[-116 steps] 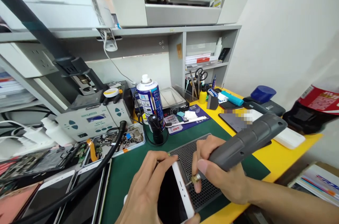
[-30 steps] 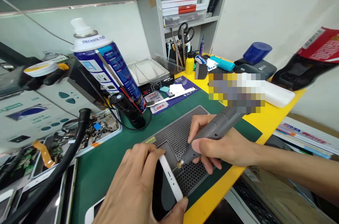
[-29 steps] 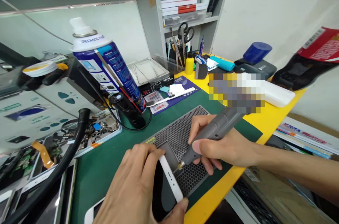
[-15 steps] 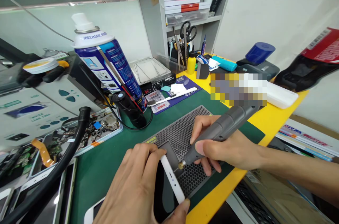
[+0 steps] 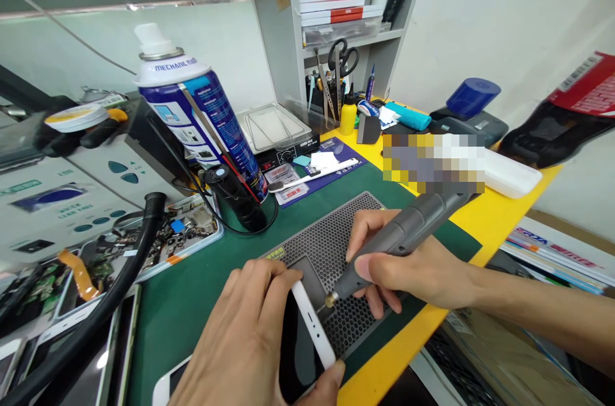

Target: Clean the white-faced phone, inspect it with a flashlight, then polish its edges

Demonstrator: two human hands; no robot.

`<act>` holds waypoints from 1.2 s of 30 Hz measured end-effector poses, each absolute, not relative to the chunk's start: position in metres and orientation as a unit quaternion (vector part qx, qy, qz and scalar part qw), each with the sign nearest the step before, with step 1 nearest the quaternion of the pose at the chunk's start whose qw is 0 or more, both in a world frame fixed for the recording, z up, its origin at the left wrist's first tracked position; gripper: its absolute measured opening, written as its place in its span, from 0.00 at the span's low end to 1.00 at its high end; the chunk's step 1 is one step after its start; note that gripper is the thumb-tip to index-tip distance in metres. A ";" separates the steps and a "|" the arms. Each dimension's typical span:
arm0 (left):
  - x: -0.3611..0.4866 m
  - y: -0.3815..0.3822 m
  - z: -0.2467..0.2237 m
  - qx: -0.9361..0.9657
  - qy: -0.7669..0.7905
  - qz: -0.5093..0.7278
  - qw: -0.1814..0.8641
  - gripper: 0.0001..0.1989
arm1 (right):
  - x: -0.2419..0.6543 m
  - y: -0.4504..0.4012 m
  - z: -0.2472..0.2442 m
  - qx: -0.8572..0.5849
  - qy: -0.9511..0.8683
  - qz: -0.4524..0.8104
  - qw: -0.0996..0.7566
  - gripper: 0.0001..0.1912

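My left hand (image 5: 240,335) grips a white-framed smartphone (image 5: 307,355) with a dark screen, its fingers on the upper corner and the thumb at the lower corner. A grey rotary tool (image 5: 398,236) with a brass collet lies in my right hand (image 5: 413,271), fingers wrapped around its body. Its thin bit points at the phone's top edge; whether it touches, I cannot tell. Under both is a grey honeycomb pad (image 5: 355,220) on a green mat (image 5: 187,297). Part of another white phone (image 5: 163,390) shows beneath my left wrist.
A blue spray can (image 5: 206,118) and a black flashlight (image 5: 235,201) stand behind my left hand. To the left are a tray of circuit parts (image 5: 192,220), a black hose (image 5: 120,291) and several phone screens. A cola bottle (image 5: 567,105) leans at the right.
The camera view has shifted very slightly. Both hands, the phone and the rotary tool stay nearly as they were; the tool's tip sits a touch farther right.
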State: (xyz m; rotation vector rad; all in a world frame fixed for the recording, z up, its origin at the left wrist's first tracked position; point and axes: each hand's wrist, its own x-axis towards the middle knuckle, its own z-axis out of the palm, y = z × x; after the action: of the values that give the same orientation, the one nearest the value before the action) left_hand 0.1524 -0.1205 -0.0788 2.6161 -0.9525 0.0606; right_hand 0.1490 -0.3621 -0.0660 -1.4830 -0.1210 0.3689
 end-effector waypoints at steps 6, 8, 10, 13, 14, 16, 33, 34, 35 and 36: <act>0.152 -0.122 -0.079 0.923 -0.340 0.030 0.177 0.29 | 0.149 -0.361 -0.066 -0.665 -0.049 0.168 0.726 0.07; 0.152 -0.122 -0.080 0.923 -0.340 0.034 0.176 0.29 | 0.149 -0.361 -0.066 -0.667 -0.049 0.165 0.725 0.06; 0.152 -0.122 -0.080 0.924 -0.339 0.034 0.175 0.28 | 0.148 -0.361 -0.065 -0.667 -0.053 0.169 0.723 0.06; 0.152 -0.123 -0.079 0.922 -0.342 0.030 0.176 0.30 | 0.148 -0.362 -0.066 -0.669 -0.054 0.166 0.723 0.06; 0.152 -0.123 -0.079 0.923 -0.341 0.029 0.177 0.30 | 0.148 -0.362 -0.066 -0.670 -0.052 0.163 0.722 0.06; 0.152 -0.124 -0.078 0.923 -0.339 0.029 0.180 0.30 | 0.149 -0.362 -0.066 -0.670 -0.052 0.163 0.722 0.06; 0.149 -0.121 -0.077 0.927 -0.333 0.016 0.171 0.26 | 0.149 -0.362 -0.066 -0.668 -0.050 0.169 0.723 0.07; 0.149 -0.121 -0.077 0.928 -0.330 0.012 0.173 0.26 | 0.149 -0.362 -0.066 -0.669 -0.048 0.167 0.723 0.07; 0.149 -0.121 -0.077 0.929 -0.326 0.009 0.173 0.26 | 0.149 -0.362 -0.066 -0.670 -0.046 0.166 0.722 0.06; 0.149 -0.121 -0.077 0.931 -0.322 0.007 0.173 0.26 | 0.149 -0.361 -0.066 -0.671 -0.046 0.167 0.721 0.06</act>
State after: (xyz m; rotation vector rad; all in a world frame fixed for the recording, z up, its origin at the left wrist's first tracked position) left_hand 0.1493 -0.1211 -0.0766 2.6398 -0.9137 0.0190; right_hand 0.1489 -0.3615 -0.0656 -1.4815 -0.1016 0.3690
